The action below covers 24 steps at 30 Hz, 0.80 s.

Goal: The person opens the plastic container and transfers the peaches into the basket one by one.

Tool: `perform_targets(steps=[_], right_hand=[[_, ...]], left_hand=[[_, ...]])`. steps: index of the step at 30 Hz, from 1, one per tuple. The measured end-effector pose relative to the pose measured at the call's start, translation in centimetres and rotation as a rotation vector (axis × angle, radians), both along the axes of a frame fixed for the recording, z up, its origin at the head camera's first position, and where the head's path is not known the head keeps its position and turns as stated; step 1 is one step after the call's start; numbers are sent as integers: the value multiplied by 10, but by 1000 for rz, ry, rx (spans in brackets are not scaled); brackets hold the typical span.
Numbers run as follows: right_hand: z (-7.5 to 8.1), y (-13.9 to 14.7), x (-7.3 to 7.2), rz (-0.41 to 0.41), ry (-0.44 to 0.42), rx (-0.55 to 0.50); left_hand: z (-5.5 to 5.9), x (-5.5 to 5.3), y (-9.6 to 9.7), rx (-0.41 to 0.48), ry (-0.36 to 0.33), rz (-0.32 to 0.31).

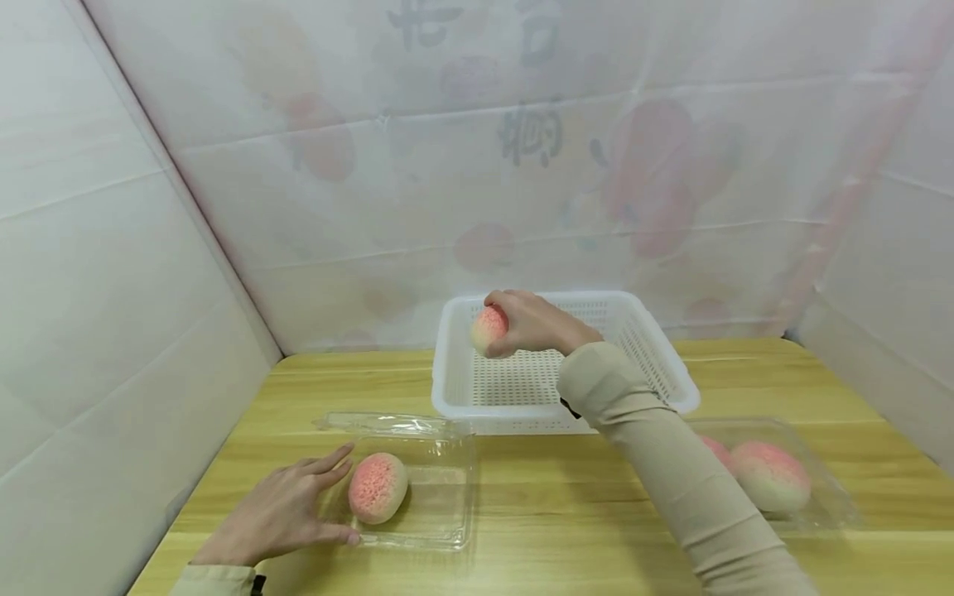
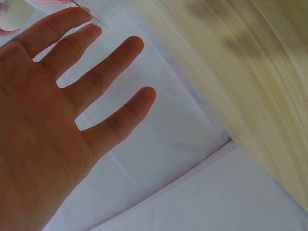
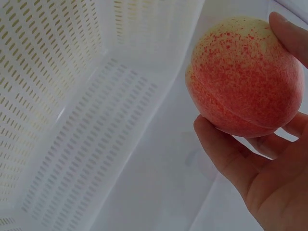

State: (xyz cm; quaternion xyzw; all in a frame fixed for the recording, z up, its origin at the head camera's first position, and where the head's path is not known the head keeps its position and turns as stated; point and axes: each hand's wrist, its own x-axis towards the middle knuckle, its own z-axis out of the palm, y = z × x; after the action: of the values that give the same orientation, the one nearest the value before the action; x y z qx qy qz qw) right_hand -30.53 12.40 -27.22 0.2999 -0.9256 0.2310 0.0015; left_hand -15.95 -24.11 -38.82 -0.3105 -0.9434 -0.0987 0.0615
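Observation:
My right hand (image 1: 525, 323) grips a pink and cream peach (image 1: 489, 329) between thumb and fingers, over the left part of a white perforated plastic basket (image 1: 676, 385). In the right wrist view, the peach (image 3: 248, 77) shows red speckles and a seam. At the front left, my left hand (image 1: 279, 509) lies with spread fingers at the left side of a clear plastic clamshell box (image 1: 440, 505). One peach (image 1: 378, 488) sits in that box, beside the fingers. The left wrist view shows the fingers of the left hand (image 2: 53, 106) extended, with nothing held.
At the right, a second clear plastic box (image 1: 827, 497) holds peaches (image 1: 771, 478), partly hidden by my right sleeve (image 1: 671, 463). Everything stands on a wood-grain table (image 1: 551, 513). White printed cloth walls (image 1: 373, 190) enclose the back and sides.

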Motion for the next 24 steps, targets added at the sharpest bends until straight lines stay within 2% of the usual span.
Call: perform_targets(steps=[8, 15, 24], right_hand=[[-4, -7, -14, -48, -46, 13], [-9, -10, -30, -94, -93, -15], [-19, -8, -37, -113, -149, -24]], left_hand=[[0, 1, 1, 3, -11, 0], [1, -2, 0, -3, 32, -22], [0, -1, 3, -3, 0, -3]])
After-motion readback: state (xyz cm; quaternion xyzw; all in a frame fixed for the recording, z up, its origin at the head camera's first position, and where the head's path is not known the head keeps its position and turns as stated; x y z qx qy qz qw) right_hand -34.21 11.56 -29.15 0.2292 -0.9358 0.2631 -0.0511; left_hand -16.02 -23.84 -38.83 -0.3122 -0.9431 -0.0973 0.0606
